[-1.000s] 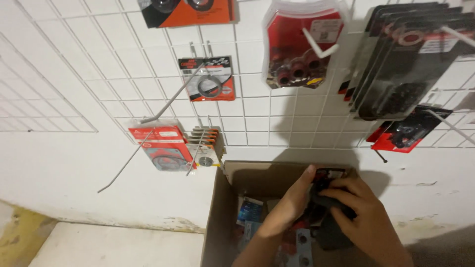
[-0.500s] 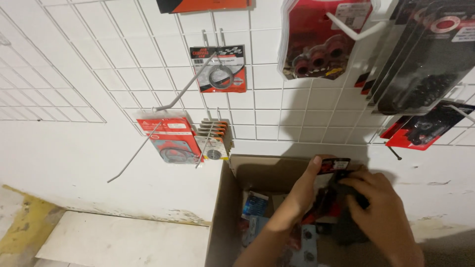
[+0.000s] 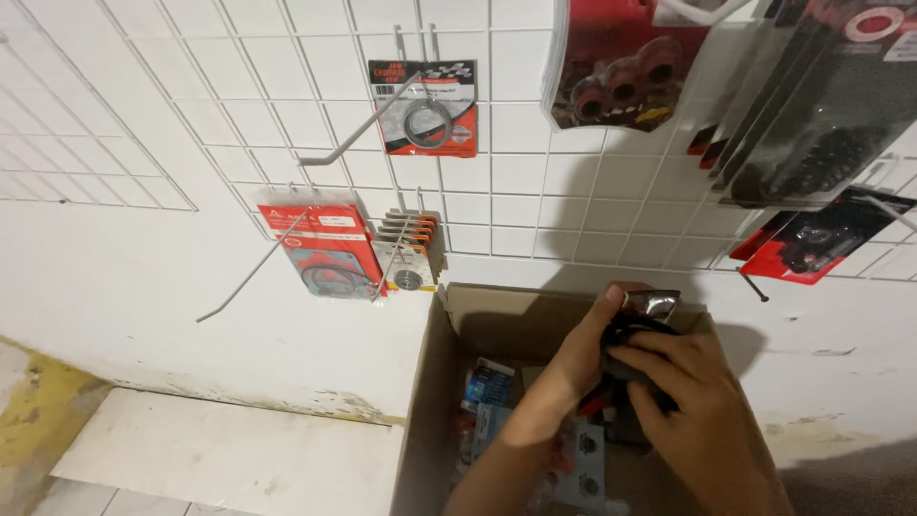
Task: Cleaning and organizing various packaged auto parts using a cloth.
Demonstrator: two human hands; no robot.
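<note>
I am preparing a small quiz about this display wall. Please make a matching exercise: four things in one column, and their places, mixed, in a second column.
Things:
1. cardboard box
2. black packaged part
3. red gasket pack
4. bare long wire hook

Places:
A. held between both hands, over the box
B. hanging at the lower left of the wire grid
C. on the floor against the white wall
D. sticking out in front of the red and black ring pack

Pairs: 1-C, 2-A, 3-B, 4-D

The left hand and the right hand grip the part together.
</note>
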